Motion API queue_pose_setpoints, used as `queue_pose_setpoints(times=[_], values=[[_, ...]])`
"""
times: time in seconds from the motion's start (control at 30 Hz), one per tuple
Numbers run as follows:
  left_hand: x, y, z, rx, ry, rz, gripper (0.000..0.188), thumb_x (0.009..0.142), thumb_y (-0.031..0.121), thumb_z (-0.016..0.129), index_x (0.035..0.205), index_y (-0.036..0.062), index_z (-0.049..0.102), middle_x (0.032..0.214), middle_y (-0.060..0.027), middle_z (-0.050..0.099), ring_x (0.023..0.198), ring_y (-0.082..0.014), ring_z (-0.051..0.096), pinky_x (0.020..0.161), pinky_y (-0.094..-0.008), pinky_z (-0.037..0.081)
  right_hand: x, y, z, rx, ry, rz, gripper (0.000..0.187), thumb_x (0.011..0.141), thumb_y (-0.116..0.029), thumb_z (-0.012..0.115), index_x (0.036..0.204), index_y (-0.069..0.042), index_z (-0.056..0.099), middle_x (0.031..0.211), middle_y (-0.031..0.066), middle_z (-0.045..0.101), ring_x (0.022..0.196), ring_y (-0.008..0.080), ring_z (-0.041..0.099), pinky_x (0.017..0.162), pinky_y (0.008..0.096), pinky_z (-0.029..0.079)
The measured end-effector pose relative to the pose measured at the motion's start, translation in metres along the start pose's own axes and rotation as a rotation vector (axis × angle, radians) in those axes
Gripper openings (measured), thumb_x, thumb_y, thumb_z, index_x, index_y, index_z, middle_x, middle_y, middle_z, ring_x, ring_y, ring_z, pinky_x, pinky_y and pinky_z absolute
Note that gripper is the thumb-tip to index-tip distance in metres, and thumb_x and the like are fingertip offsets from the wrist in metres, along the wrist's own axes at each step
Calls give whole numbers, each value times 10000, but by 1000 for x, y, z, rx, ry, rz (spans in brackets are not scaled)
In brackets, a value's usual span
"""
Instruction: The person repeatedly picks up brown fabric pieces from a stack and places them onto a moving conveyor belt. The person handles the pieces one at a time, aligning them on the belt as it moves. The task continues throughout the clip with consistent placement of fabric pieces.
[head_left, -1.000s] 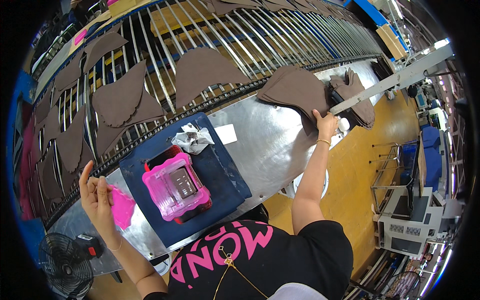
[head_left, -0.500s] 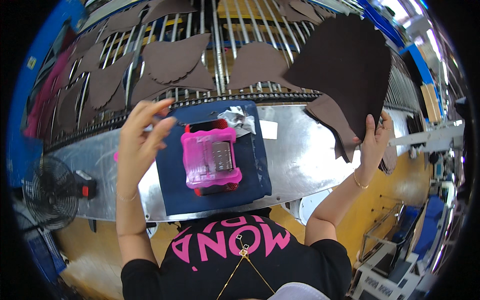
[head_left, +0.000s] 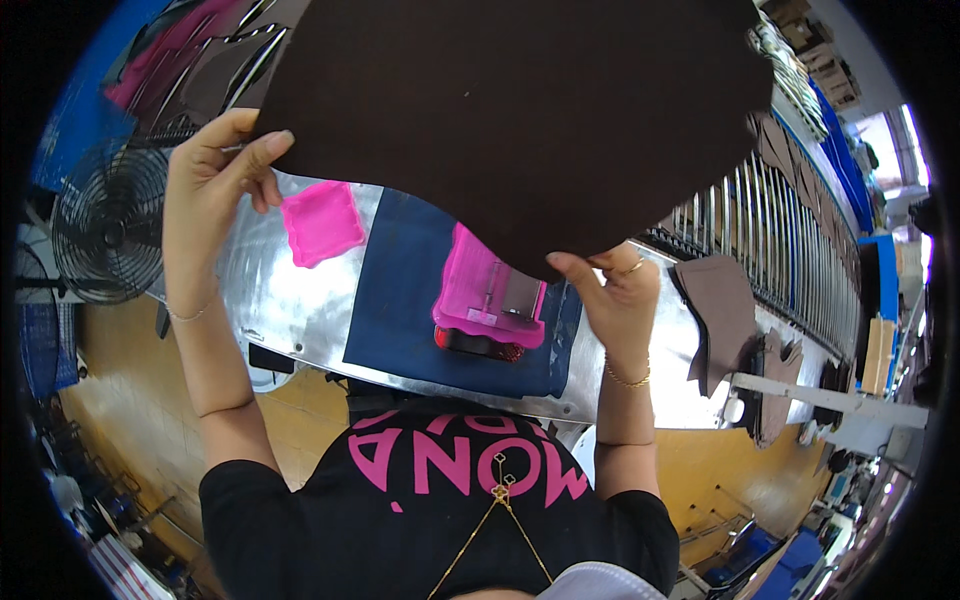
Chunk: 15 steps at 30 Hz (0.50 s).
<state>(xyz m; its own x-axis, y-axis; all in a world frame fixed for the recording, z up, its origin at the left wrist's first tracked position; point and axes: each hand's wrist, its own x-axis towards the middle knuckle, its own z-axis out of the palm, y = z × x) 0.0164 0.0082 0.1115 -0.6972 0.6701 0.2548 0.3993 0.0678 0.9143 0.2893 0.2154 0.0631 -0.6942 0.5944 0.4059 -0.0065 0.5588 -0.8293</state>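
Note:
A large dark brown sheet of material (head_left: 500, 110) with a scalloped right edge is held up in front of me, spanning both hands. My left hand (head_left: 215, 185) pinches its left corner between thumb and fingers. At its lower tip, my right hand (head_left: 612, 290) grips it with the thumb on the near side. Beneath the sheet, a pink plastic tray (head_left: 470, 285) sits on a dark blue mat (head_left: 400, 290), over a red and black item (head_left: 480, 345); the sheet hides part of it. To the left of the mat lies a second pink tray (head_left: 324, 224).
A metal table (head_left: 285, 290) carries the mat. A fan (head_left: 112, 220) stands at the left. Stacked brown pieces (head_left: 722, 310) lie at the right, beside a white bar (head_left: 830, 398). Behind runs a conveyor of metal rods (head_left: 790, 250) with more brown pieces on it.
The brown sheet has moved from the right to the middle, in front of me. My left hand has gone left and up and taken its corner. My view has shifted.

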Motion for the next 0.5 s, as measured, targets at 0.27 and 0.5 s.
queue_pose_setpoints(times=[0.27,0.5], values=[[-11,-2,-11,104,-50,-17,152,832,81,668,947,-18,660,612,-20,607,451,-36,498,410,-160,358,-9,2,3,-188,-76,-177,152,734,-1,690,882,-32,696,743,98,678,609,208,645,566,256,480],[-15,-10,49,310,-348,217,110,760,15,656,861,-25,640,653,-121,580,510,-189,537,485,-295,399,-51,25,-50,-328,-98,-48,213,703,-15,656,909,-42,701,789,110,691,706,207,674,644,265,507]])
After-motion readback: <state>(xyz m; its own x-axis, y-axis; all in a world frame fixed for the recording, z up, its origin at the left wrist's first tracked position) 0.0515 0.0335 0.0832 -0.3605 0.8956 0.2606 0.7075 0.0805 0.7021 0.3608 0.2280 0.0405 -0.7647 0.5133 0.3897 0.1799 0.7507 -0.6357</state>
